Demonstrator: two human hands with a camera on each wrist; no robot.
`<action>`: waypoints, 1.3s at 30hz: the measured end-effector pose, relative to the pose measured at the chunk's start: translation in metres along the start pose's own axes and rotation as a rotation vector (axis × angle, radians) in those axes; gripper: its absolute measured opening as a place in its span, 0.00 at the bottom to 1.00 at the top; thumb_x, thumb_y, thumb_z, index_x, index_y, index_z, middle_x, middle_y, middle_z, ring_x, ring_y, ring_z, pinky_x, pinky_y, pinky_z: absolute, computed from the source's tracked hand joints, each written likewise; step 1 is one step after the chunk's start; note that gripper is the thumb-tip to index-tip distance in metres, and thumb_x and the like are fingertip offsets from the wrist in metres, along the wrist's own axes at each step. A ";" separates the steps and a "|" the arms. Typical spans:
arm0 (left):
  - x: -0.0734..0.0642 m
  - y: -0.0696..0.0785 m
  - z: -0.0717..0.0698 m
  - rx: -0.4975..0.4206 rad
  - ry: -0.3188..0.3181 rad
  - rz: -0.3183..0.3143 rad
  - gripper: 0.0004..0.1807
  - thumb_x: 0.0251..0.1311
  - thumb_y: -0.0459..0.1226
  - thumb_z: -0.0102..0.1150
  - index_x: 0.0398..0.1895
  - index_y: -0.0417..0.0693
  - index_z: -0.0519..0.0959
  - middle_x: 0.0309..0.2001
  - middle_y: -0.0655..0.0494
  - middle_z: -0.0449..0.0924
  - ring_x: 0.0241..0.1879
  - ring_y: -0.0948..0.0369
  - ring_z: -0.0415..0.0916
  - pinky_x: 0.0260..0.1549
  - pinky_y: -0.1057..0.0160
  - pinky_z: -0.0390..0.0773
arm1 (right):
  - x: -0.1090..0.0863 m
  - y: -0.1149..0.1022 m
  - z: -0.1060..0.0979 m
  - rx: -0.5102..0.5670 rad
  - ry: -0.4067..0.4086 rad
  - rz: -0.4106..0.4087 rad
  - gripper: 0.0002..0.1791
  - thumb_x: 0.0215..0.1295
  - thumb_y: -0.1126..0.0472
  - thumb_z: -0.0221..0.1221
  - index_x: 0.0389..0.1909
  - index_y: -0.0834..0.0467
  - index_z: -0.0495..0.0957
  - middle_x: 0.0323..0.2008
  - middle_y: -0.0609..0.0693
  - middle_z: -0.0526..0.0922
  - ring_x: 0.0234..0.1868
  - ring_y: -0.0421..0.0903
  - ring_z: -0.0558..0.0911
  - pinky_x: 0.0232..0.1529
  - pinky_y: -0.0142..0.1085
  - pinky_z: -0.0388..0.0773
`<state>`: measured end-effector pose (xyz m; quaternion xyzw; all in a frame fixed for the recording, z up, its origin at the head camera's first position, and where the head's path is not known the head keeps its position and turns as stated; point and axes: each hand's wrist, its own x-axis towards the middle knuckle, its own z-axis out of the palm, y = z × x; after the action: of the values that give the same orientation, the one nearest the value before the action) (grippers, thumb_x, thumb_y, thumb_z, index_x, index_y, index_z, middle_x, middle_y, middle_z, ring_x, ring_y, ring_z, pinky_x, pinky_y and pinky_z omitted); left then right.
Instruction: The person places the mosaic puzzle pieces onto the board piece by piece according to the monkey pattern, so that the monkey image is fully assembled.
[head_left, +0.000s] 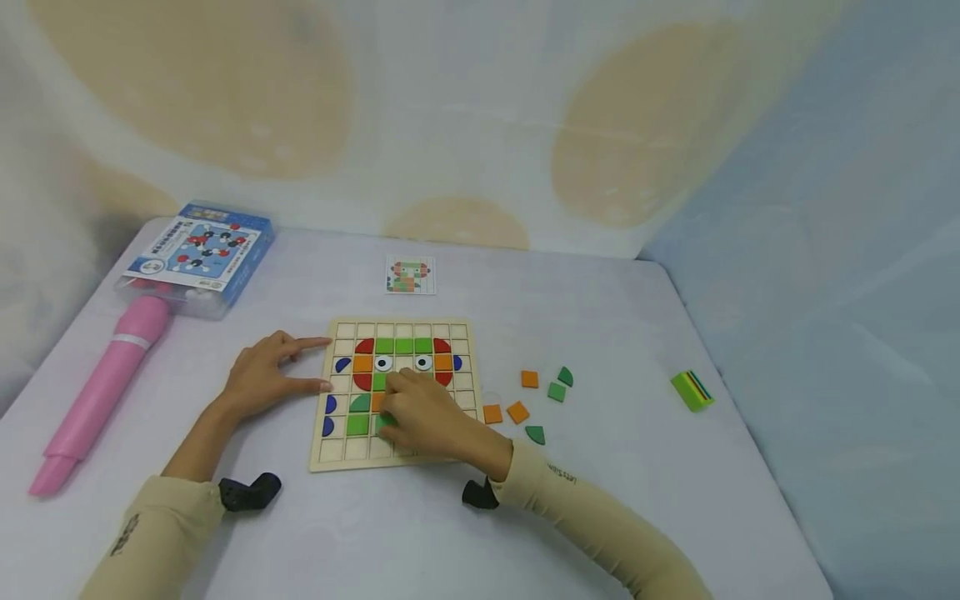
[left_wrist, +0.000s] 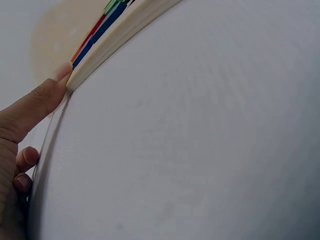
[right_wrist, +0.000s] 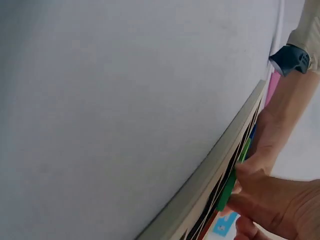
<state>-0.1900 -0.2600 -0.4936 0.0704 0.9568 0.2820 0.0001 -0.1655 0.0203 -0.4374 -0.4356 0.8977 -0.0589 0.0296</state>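
A wooden grid board (head_left: 333, 454) lies on the table, partly filled with flat coloured tiles that form a face-like figure with two round eye tiles. My left hand (head_left: 258, 371) is at the board's left edge, thumb and index finger spread apart against it. In the left wrist view, a fingertip (left_wrist: 62, 72) touches the board's rim. My right hand (head_left: 423, 408) bends over the board's lower middle. Its thumb and fingers pinch a green tile (right_wrist: 227, 190) low over the grid, and the hand hides several cells. Blue half-round tiles (head_left: 330, 405) sit in the left column.
Loose orange tiles (head_left: 517, 412) and green tiles (head_left: 557, 391) lie right of the board. A picture card (head_left: 411, 275) is behind it. At left are a boxed molecule set (head_left: 202, 250) and a pink tube (head_left: 97, 400); a striped green block (head_left: 692, 391) sits far right.
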 end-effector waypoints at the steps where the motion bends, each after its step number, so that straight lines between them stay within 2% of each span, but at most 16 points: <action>1: 0.001 0.001 -0.001 0.003 0.000 0.000 0.42 0.46 0.61 0.72 0.66 0.58 0.76 0.38 0.50 0.69 0.36 0.54 0.63 0.38 0.55 0.59 | 0.001 -0.001 0.001 0.007 0.002 0.015 0.13 0.63 0.48 0.67 0.41 0.52 0.88 0.36 0.43 0.76 0.39 0.40 0.70 0.45 0.30 0.69; 6: 0.001 0.004 -0.003 0.026 -0.002 -0.002 0.42 0.47 0.62 0.71 0.66 0.58 0.75 0.40 0.49 0.71 0.38 0.53 0.65 0.40 0.53 0.61 | 0.005 -0.003 0.003 0.065 0.009 0.043 0.13 0.63 0.47 0.67 0.41 0.51 0.87 0.35 0.43 0.76 0.38 0.39 0.70 0.42 0.28 0.67; 12: -0.005 0.000 -0.003 0.023 -0.017 -0.027 0.43 0.47 0.62 0.71 0.66 0.57 0.75 0.41 0.49 0.71 0.39 0.53 0.65 0.41 0.51 0.62 | 0.000 -0.002 0.002 0.054 0.019 0.047 0.15 0.62 0.44 0.66 0.44 0.48 0.87 0.36 0.42 0.75 0.37 0.38 0.69 0.39 0.26 0.65; 15: -0.007 -0.001 -0.003 0.021 -0.005 -0.021 0.43 0.46 0.61 0.72 0.66 0.56 0.75 0.40 0.49 0.70 0.38 0.54 0.64 0.39 0.53 0.61 | -0.015 0.016 -0.005 0.088 0.056 0.068 0.14 0.62 0.47 0.67 0.45 0.49 0.88 0.36 0.43 0.75 0.39 0.39 0.69 0.40 0.28 0.66; 19: -0.004 -0.001 -0.004 0.014 0.018 -0.003 0.42 0.46 0.61 0.72 0.66 0.56 0.76 0.38 0.50 0.69 0.37 0.54 0.62 0.37 0.54 0.59 | -0.047 0.059 -0.017 0.146 0.087 0.107 0.12 0.62 0.54 0.69 0.44 0.52 0.88 0.38 0.45 0.76 0.41 0.41 0.69 0.43 0.33 0.68; 23: 0.000 0.000 -0.004 0.012 0.014 0.005 0.42 0.46 0.61 0.72 0.66 0.56 0.76 0.39 0.49 0.69 0.37 0.54 0.62 0.37 0.55 0.59 | -0.083 0.101 -0.023 0.163 0.073 0.152 0.11 0.60 0.58 0.69 0.43 0.55 0.88 0.39 0.47 0.77 0.41 0.42 0.69 0.42 0.35 0.69; 26: 0.001 0.000 -0.005 0.019 0.005 0.001 0.42 0.46 0.61 0.72 0.66 0.57 0.76 0.39 0.49 0.70 0.37 0.54 0.63 0.36 0.55 0.60 | -0.103 0.120 -0.024 0.156 0.050 0.158 0.10 0.59 0.59 0.70 0.43 0.55 0.88 0.39 0.48 0.77 0.40 0.42 0.69 0.41 0.35 0.70; 29: -0.001 -0.001 -0.006 0.023 0.001 -0.009 0.42 0.46 0.61 0.72 0.66 0.57 0.76 0.40 0.48 0.71 0.38 0.53 0.64 0.37 0.55 0.61 | -0.113 0.129 -0.024 0.164 0.013 0.160 0.11 0.58 0.59 0.71 0.42 0.53 0.89 0.38 0.47 0.76 0.40 0.42 0.68 0.41 0.35 0.69; 30: -0.002 -0.002 -0.006 0.023 0.002 -0.012 0.42 0.46 0.61 0.72 0.66 0.57 0.76 0.40 0.48 0.71 0.38 0.53 0.64 0.37 0.55 0.61 | -0.114 0.130 -0.023 0.166 -0.001 0.158 0.11 0.58 0.59 0.71 0.43 0.52 0.89 0.37 0.47 0.75 0.39 0.42 0.68 0.44 0.36 0.70; 33: -0.004 -0.005 -0.005 0.013 0.008 -0.014 0.42 0.46 0.61 0.73 0.66 0.57 0.76 0.41 0.48 0.71 0.38 0.53 0.64 0.36 0.55 0.61 | -0.115 0.131 -0.019 0.162 -0.020 0.151 0.12 0.57 0.57 0.72 0.43 0.50 0.89 0.35 0.46 0.73 0.38 0.42 0.67 0.43 0.36 0.70; 39: 0.002 -0.004 0.004 0.003 0.008 0.012 0.42 0.46 0.61 0.72 0.66 0.57 0.76 0.40 0.49 0.70 0.37 0.54 0.63 0.36 0.55 0.60 | -0.116 0.135 -0.007 0.134 0.052 0.105 0.11 0.56 0.55 0.72 0.37 0.56 0.88 0.37 0.45 0.76 0.41 0.41 0.71 0.42 0.33 0.71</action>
<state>-0.1919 -0.2610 -0.4985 0.0749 0.9569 0.2806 -0.0057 -0.1992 0.1951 -0.4483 -0.3832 0.9139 -0.1284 0.0383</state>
